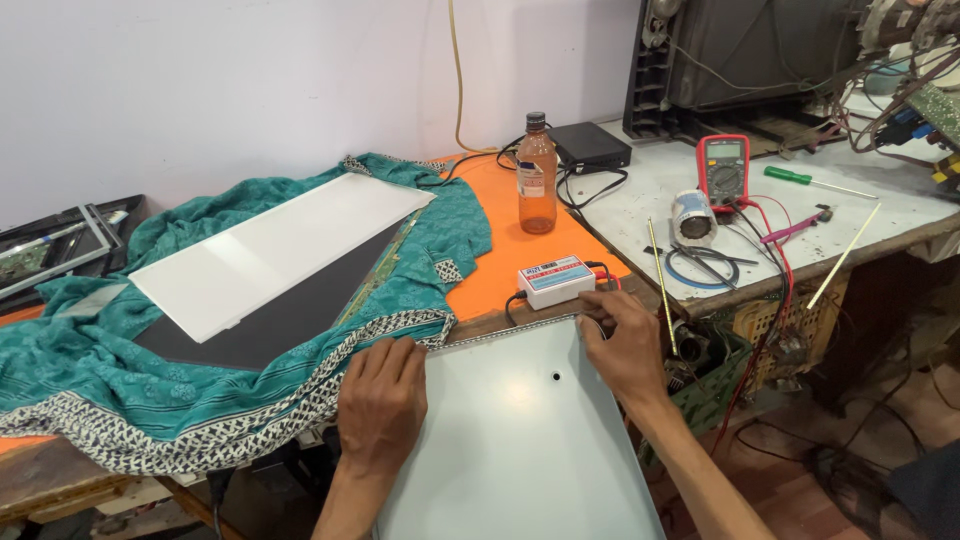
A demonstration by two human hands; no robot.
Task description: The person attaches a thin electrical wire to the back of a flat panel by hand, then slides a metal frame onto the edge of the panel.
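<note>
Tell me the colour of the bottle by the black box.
Amber-brown bottle with a dark cap, head view.

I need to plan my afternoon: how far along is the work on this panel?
Done: a white sheet lies apart on the green cloth, over a dark panel. In hand: the left hand and right hand press flat on the top edge of the grey metal panel. Left: the small white tester box and red multimeter sit untouched.
</note>
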